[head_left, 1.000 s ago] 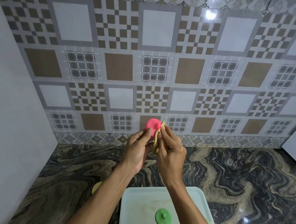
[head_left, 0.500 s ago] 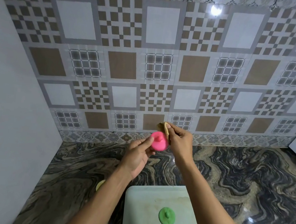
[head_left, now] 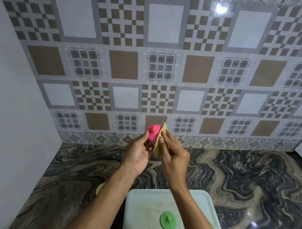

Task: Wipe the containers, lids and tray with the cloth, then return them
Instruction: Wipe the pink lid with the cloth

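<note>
Pink lid: a small round pink plastic lid with a knob (head_left: 152,132) is held up in the air in front of the tiled wall, above the far part of the counter and between the two hands.
Left hand: the left hand (head_left: 137,155) grips the pink lid from its left side, thumb on the near face, palm turned towards the camera.
Right hand: the right hand (head_left: 175,156) pinches a tan cloth (head_left: 158,144) with curled fingers and presses it against the right edge of the pink lid.
Cloth: folded and upright, touching the lid, its pointed top corner above the fingertips and its lower end hanging between the two palms.
Tray: a pale, rounded rectangular plastic tray (head_left: 142,205) lies on the counter below the forearms, well apart from the held lid; brown marks show on its floor.
Green lid: a round green plastic lid with a knob (head_left: 168,221) lies flat on the tray, just left of the right forearm.
Yellow piece: a pale yellow round edge (head_left: 99,188) shows beside the left forearm; what it is cannot be told.
Counter: dark swirled marble counter (head_left: 256,186).
Wall: patterned grey and brown tile wall (head_left: 161,62).
</note>
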